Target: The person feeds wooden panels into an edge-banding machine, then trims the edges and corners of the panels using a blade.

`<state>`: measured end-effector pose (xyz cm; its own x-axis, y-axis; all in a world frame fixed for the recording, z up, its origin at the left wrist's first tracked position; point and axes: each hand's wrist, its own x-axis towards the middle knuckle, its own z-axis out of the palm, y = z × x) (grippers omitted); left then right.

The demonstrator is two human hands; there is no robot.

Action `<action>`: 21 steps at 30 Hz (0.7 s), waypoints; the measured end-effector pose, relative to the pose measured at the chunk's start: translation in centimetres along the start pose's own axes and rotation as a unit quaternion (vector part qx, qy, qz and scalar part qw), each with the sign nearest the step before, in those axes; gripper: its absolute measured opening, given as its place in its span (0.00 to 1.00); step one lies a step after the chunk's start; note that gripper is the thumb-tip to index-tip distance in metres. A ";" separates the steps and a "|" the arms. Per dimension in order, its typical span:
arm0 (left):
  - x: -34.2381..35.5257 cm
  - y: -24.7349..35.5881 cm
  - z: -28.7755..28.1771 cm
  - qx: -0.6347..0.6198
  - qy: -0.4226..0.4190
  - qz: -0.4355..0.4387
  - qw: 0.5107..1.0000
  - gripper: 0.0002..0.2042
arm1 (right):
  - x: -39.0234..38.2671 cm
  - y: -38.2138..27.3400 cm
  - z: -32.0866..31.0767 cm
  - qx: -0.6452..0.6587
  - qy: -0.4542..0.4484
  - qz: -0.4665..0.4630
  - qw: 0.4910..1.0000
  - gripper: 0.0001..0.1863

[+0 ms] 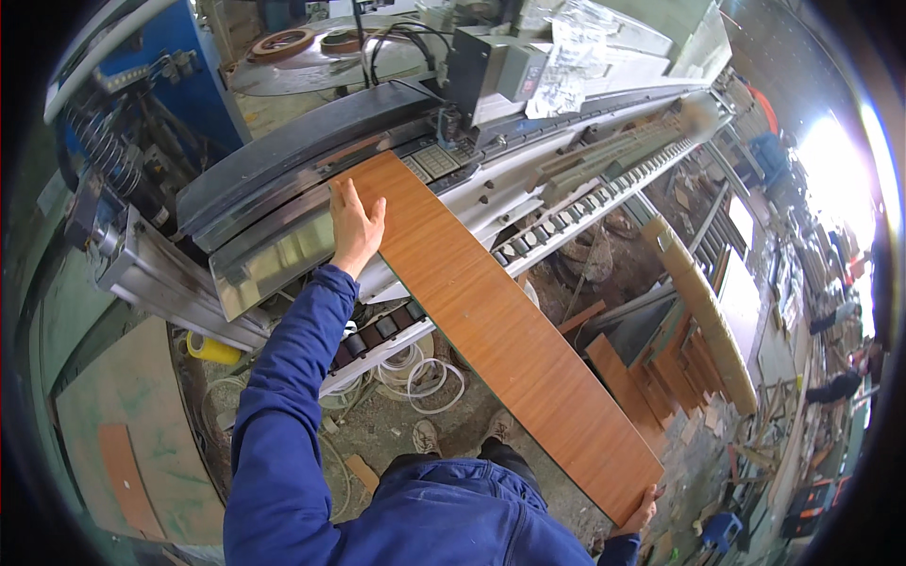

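Observation:
A long board (514, 325) with a reddish-brown wood-grain face slants from the machine (311, 151) down to the lower right, in front of my body. My left hand (357, 226) lies against its far left end, fingers stretched and spread over the surface near the edge. At the opposite end, my right hand (642, 514) grips the near right corner, with part of the fingers hidden under the board. The board's far end rests by the machine's dark bed, next to a small keypad panel (434, 162).
A rail with rollers (585, 203) runs off to the far right. Loops of white strip (434, 387) lie on the floor near my shoes. Wood-grain boards (661, 373) lean at the right beside a padded bar (703, 316). A yellow roll (212, 349) sits at the left.

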<state>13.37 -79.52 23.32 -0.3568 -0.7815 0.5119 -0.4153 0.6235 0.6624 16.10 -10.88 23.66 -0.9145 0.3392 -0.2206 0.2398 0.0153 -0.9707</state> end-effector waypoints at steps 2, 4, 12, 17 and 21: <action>-1.0 0.9 0.7 0.084 -0.066 0.050 0.993 0.33 | -1.6 -0.2 1.4 0.017 0.038 0.002 0.999 0.25; -1.4 0.9 1.1 0.085 -0.072 0.080 0.991 0.32 | -3.1 -1.6 3.6 0.048 0.105 0.001 0.993 0.23; -1.2 1.4 0.4 0.073 -0.060 0.067 0.993 0.27 | -3.0 -1.3 3.8 0.059 0.043 0.008 0.997 0.23; -3.2 5.1 -1.8 0.149 -0.142 0.130 0.970 0.33 | -2.4 -1.6 3.5 0.058 0.014 0.002 0.998 0.24; -8.7 12.2 -6.4 0.045 -0.388 0.458 0.798 0.48 | -0.4 -1.2 1.7 -0.031 -0.072 0.001 0.997 0.26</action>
<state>16.75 -65.23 30.45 -0.9418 0.2321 0.2434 0.2717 0.9515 0.1441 15.67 -12.63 24.74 -0.9501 0.2003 -0.2390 0.2580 0.0745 -0.9633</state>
